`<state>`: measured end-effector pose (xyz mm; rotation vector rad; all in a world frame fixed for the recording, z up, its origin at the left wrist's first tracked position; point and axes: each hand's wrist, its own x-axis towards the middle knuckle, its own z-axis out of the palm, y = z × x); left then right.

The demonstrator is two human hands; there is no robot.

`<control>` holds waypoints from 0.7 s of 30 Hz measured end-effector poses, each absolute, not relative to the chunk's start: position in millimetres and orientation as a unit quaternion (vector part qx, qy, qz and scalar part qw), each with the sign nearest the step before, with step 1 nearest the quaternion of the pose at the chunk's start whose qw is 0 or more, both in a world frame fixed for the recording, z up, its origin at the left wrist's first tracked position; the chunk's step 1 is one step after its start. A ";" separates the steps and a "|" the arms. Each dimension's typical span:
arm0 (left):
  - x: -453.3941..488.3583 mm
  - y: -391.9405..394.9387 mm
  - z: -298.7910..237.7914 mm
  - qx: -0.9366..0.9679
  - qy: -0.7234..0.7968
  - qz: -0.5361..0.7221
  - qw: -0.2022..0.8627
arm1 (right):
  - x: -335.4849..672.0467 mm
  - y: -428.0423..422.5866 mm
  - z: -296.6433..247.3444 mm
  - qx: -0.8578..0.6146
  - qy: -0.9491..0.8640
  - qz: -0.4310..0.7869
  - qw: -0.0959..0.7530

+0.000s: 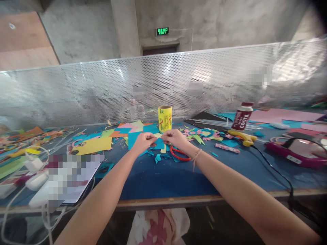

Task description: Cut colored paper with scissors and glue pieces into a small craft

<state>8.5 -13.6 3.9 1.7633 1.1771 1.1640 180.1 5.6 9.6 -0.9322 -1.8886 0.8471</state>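
Blue paper (159, 144) lies just below the fingers of the left hand (143, 142) and right hand (176, 137) in the head view. On both hands thumb and fingers are drawn together, tips facing each other nearly close enough to touch. Pale green paper (158, 135) shows in the narrow space between them; I cannot tell whether either hand grasps it or it lies behind. Just beyond the fingers a yellow roll (165, 119) stands upright on the blue counter (163, 185). Red loop handles (181, 157) lie near the right fingers, on the side toward the body. Well to the right of the fingers are a yellow glue gun (242, 137) and a dark red bottle (241, 117); to their left lies a yellow sheet (95, 145).
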 end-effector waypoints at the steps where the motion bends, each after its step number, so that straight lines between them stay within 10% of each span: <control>1: 8.6 -13.2 4.5 0.682 0.457 0.453 0.346 | 179.1 6.8 8.4 -0.368 -0.748 0.350 0.427; 21: 7.5 -4.6 -2.4 0.710 0.461 0.491 0.206 | 170.2 11.6 -3.3 -0.347 -0.736 0.425 0.395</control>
